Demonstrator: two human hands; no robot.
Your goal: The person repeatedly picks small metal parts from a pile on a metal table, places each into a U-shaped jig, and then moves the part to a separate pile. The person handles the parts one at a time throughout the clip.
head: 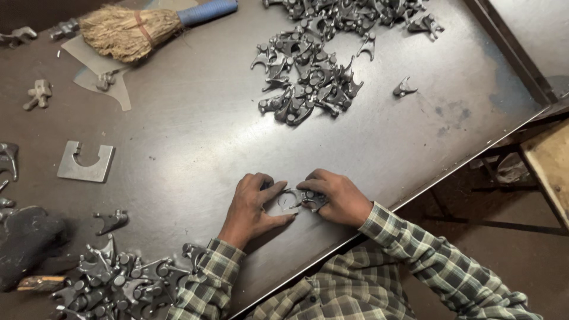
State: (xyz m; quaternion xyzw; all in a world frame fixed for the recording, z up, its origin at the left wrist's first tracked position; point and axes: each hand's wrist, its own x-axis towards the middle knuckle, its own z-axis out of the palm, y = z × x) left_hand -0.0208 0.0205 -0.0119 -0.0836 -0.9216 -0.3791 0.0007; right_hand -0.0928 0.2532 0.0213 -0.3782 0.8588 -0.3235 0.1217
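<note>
The right hand [335, 195] is curling its fingers down around a small dark grey forked metal casting [311, 200], pinching it against the dark steel tabletop [195, 130] near the near edge. The left hand [255, 207] is lying just beside it, palm down and mostly flat, its thumb and forefinger reaching toward the same piece; whether it is actually gripping anything I cannot tell, since the fingers are hiding the contact. Both wrists are showing green-and-cream plaid sleeves [409, 261].

Moving outward, a heap of similar grey forked castings [308, 77] is spreading across the far middle of the table, with one stray casting [404, 89] lying apart to its right. A second pile of the same castings [118, 278] is sitting near the left, touching the left sleeve. Further left a flat square steel plate with a notch cut into it [86, 161] is resting alone, and at the far left a straw hand broom with a blue handle [154, 24] is lying on its side.

The likely trouble — as a judgement — is the table's near edge: the held piece is sitting close to it, so a slip of the pinch could be sending it off onto the floor. The left elbow is also crowding the near pile, and a nudge could be scattering those parts.
</note>
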